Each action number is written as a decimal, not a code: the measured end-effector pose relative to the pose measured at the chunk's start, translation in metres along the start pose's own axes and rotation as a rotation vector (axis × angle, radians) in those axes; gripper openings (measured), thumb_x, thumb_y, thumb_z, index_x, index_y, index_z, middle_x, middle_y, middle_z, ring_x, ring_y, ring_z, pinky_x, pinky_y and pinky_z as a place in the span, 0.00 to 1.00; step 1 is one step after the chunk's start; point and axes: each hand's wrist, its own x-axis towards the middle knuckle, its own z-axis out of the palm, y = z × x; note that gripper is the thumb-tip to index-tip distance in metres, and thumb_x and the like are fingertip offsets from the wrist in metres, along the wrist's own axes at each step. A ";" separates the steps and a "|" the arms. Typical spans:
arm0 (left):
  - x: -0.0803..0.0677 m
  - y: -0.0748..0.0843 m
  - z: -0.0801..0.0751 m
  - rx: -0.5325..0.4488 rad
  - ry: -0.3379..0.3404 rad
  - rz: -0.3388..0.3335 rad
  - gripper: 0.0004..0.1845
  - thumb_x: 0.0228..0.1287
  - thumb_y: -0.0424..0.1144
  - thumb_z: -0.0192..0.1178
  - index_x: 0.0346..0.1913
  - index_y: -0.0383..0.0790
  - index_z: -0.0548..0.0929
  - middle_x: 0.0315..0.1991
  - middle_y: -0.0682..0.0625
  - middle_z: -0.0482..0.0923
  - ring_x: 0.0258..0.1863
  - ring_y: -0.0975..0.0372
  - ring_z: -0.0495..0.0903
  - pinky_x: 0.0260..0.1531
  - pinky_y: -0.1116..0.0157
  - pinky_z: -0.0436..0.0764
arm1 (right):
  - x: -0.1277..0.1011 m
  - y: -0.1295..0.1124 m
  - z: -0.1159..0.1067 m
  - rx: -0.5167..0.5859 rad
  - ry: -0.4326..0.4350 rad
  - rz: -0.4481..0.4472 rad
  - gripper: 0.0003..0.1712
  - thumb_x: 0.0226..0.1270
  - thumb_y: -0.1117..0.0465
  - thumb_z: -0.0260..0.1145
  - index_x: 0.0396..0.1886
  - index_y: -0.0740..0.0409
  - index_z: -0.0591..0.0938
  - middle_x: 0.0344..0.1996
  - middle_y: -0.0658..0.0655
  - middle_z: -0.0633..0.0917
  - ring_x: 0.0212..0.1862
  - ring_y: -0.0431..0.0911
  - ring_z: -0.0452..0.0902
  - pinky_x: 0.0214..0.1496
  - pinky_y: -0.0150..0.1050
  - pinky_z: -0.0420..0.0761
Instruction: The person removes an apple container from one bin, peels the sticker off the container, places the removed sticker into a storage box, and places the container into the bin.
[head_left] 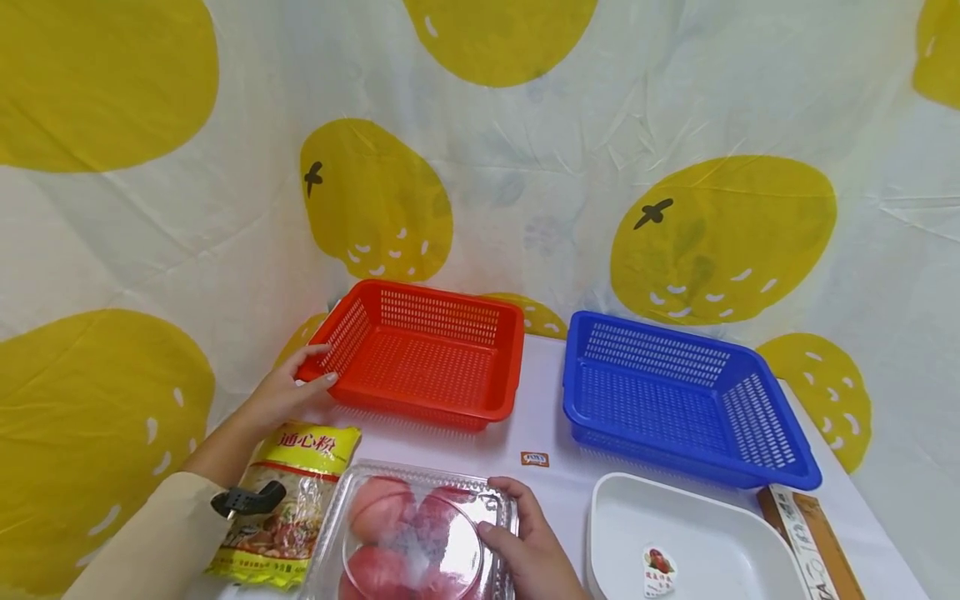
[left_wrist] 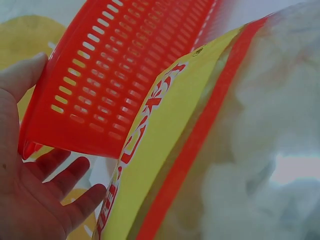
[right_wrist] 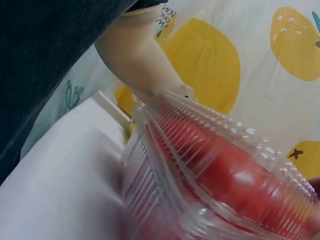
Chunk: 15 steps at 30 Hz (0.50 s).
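Observation:
My left hand [head_left: 288, 392] is at the near left corner of a red plastic basket [head_left: 427, 407]. In the left wrist view its thumb touches the basket's rim, while the other fingers extend loosely below. A yellow-ended bag of macaroni [head_left: 311, 437] lies under the left forearm. My right hand [head_left: 536, 550] grips the right edge of a clear plastic clamshell box [head_left: 341, 508], thumb on the lid and fingers at the far corner. Several round red fruits [head_left: 382, 508] fill this box. The right wrist view shows its ribbed side tilted, with the right fingers mostly out of frame.
A blue basket [head_left: 645, 400] stands at the back right. Before it is a white tub [head_left: 705, 533] with a fruit sticker, beside a brown box [head_left: 817, 542]. A small orange packet [head_left: 535, 458] lies mid-table. A lemon-print curtain [head_left: 540, 208] closes off the back.

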 end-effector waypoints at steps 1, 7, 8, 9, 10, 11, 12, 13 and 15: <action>0.000 0.000 0.000 0.009 0.001 0.003 0.42 0.75 0.52 0.66 0.84 0.47 0.58 0.78 0.33 0.60 0.69 0.37 0.68 0.65 0.33 0.74 | 0.000 -0.001 0.000 0.024 -0.002 0.004 0.35 0.76 0.66 0.65 0.77 0.57 0.62 0.64 0.59 0.76 0.47 0.51 0.85 0.45 0.45 0.89; 0.001 0.000 -0.004 0.060 -0.002 0.012 0.42 0.76 0.55 0.65 0.84 0.48 0.60 0.76 0.33 0.63 0.67 0.38 0.70 0.62 0.36 0.77 | 0.003 -0.011 0.002 0.165 -0.052 0.035 0.29 0.78 0.68 0.62 0.71 0.48 0.64 0.55 0.54 0.81 0.47 0.49 0.86 0.48 0.46 0.90; 0.001 0.000 -0.004 0.064 -0.002 0.012 0.42 0.76 0.55 0.66 0.83 0.48 0.60 0.76 0.33 0.63 0.67 0.38 0.70 0.61 0.37 0.77 | 0.003 -0.014 0.002 0.174 -0.055 0.033 0.28 0.78 0.68 0.62 0.70 0.46 0.65 0.55 0.54 0.81 0.48 0.48 0.85 0.49 0.46 0.90; 0.001 -0.001 -0.004 0.065 -0.004 0.014 0.42 0.75 0.55 0.66 0.83 0.48 0.60 0.76 0.33 0.63 0.66 0.38 0.71 0.61 0.38 0.78 | 0.003 -0.018 0.001 0.182 -0.052 0.031 0.27 0.79 0.68 0.61 0.69 0.44 0.66 0.56 0.54 0.80 0.49 0.48 0.85 0.50 0.46 0.89; 0.002 -0.001 -0.004 0.065 -0.004 0.015 0.42 0.75 0.55 0.66 0.83 0.48 0.60 0.76 0.33 0.64 0.66 0.38 0.72 0.60 0.40 0.79 | 0.004 -0.023 0.001 0.179 -0.046 0.025 0.27 0.79 0.68 0.61 0.69 0.43 0.66 0.57 0.54 0.79 0.50 0.48 0.84 0.51 0.46 0.89; 0.002 -0.001 -0.004 0.065 -0.004 0.013 0.42 0.75 0.55 0.66 0.83 0.48 0.60 0.76 0.33 0.64 0.65 0.39 0.73 0.60 0.41 0.80 | 0.004 -0.028 0.001 0.181 -0.038 0.024 0.27 0.78 0.68 0.61 0.68 0.43 0.66 0.58 0.55 0.78 0.51 0.49 0.84 0.52 0.47 0.89; 0.002 -0.002 -0.004 0.061 -0.005 0.012 0.43 0.74 0.55 0.66 0.83 0.48 0.60 0.75 0.33 0.64 0.65 0.39 0.73 0.59 0.41 0.81 | 0.004 -0.034 0.000 0.185 -0.029 0.024 0.27 0.78 0.68 0.61 0.69 0.43 0.66 0.59 0.55 0.77 0.53 0.49 0.83 0.53 0.48 0.89; 0.002 -0.001 -0.004 0.055 -0.005 0.010 0.43 0.74 0.55 0.67 0.84 0.48 0.60 0.76 0.33 0.65 0.64 0.39 0.74 0.60 0.42 0.82 | 0.005 -0.040 0.000 0.187 -0.016 0.029 0.27 0.78 0.68 0.61 0.69 0.43 0.66 0.60 0.56 0.76 0.53 0.50 0.83 0.54 0.49 0.88; 0.001 -0.001 -0.004 0.040 -0.006 0.008 0.44 0.73 0.54 0.68 0.84 0.47 0.59 0.76 0.33 0.65 0.64 0.39 0.75 0.60 0.41 0.82 | 0.006 -0.052 -0.002 0.179 0.011 0.036 0.28 0.77 0.69 0.62 0.70 0.44 0.66 0.61 0.57 0.76 0.55 0.51 0.83 0.56 0.50 0.87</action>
